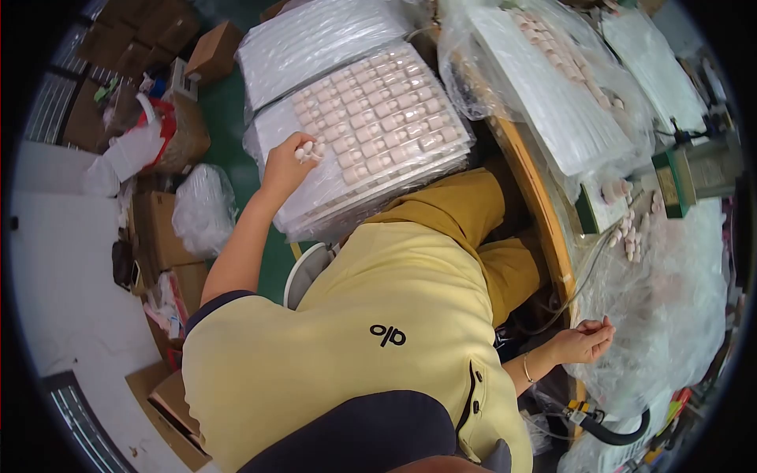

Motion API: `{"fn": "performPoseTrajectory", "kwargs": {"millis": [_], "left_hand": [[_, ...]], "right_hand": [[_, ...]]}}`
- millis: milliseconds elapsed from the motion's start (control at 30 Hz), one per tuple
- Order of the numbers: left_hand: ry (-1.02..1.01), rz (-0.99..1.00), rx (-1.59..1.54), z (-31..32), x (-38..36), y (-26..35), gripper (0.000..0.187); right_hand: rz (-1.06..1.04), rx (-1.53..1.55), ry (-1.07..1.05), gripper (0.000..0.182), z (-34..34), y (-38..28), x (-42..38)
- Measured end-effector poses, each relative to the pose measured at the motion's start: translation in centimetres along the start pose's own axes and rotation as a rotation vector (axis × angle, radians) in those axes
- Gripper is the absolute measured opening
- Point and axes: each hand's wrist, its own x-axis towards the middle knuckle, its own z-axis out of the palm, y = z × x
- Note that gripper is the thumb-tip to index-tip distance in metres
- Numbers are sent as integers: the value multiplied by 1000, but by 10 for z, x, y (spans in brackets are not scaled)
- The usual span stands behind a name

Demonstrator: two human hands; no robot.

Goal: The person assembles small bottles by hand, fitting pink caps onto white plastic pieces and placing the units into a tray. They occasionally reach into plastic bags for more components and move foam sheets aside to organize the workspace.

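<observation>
My left hand (pixel 289 164) is closed around several small white cylindrical pieces (pixel 310 151), their ends sticking out past the fingertips. It hovers at the left edge of a plastic-wrapped stack, beside a tray (pixel 355 199) bearing rows of pale pink cylindrical parts (pixel 378 118). On the far right, my right hand (pixel 585 342) is over the edge of the workbench, fingers curled and pressed together near clear plastic sheeting (pixel 654 315). What those fingers hold, if anything, is too small to make out. Loose pale pink pieces (pixel 628 236) lie on the bench farther up.
Two green-sided blocks (pixel 673 183) of a bench device stand near the loose pieces. White foam sheets (pixel 544 94) with more pink parts lie on the bench (pixel 544 213). Another wrapped stack (pixel 315 43) sits behind the tray. Cardboard boxes (pixel 213 54) and a plastic bag (pixel 203 209) line the left.
</observation>
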Motion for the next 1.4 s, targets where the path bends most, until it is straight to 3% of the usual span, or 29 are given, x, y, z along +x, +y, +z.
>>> {"fn": "performPoseTrajectory", "kwargs": {"millis": [100,200,333,400,567,633,700,733,767,800,833,900,933,967,1033,1067,1200,1233,1300,1400], "left_hand": [[136,-79,124,7,-4,-26,29],[257,232,253,33,1,-50,29],[242,235,280,56,-9,-56,30],[234,322,296,66,-18,-57,44],[137,228,354,82,-30,-44,60],[107,162,410,87,-27,-47,62],[263,155,52,92,-19,-58,58],[265,161,49,90,-17,-57,58],[403,152,-62,87,-13,-52,55],[538,150,-179,83,-6,-45,53],[536,177,-193,78,1,-33,53],[525,342,20,63,16,7,44],[577,461,74,61,30,37,31],[563,495,52,63,48,60,31],[316,717,-95,71,83,103,23],[320,804,-124,78,103,134,21],[40,960,-185,121,191,219,19],[8,939,-185,135,218,234,20],[-1,960,-97,171,280,257,22],[-40,1000,83,214,361,270,24]], "right_hand": [[4,2,-92,25,23,0,-6],[-18,-22,-166,25,39,-5,-14],[-46,-63,-210,26,36,-9,-12],[-53,-76,-192,26,37,-9,-9],[-67,-143,-191,25,36,-5,19],[-32,-393,-262,26,37,1,48],[-35,-487,-282,29,32,33,93],[-38,-581,-300,35,27,56,122],[-43,-578,-290,35,19,88,157],[-303,-814,-373,38,8,126,194],[-566,-1051,-441,43,0,150,213],[-440,-1181,-539,45,8,169,223],[-408,-1106,-651,44,15,165,220],[-374,-1030,-764,43,24,157,208],[-301,-1156,-703,42,32,145,188],[-232,-1264,-678,41,35,140,180],[-336,-1268,-661,35,37,117,160],[-322,-1284,-631,35,39,116,159],[-15,-1096,-526,30,50,114,161],[-119,-1113,-521,23,60,122,167]]}}
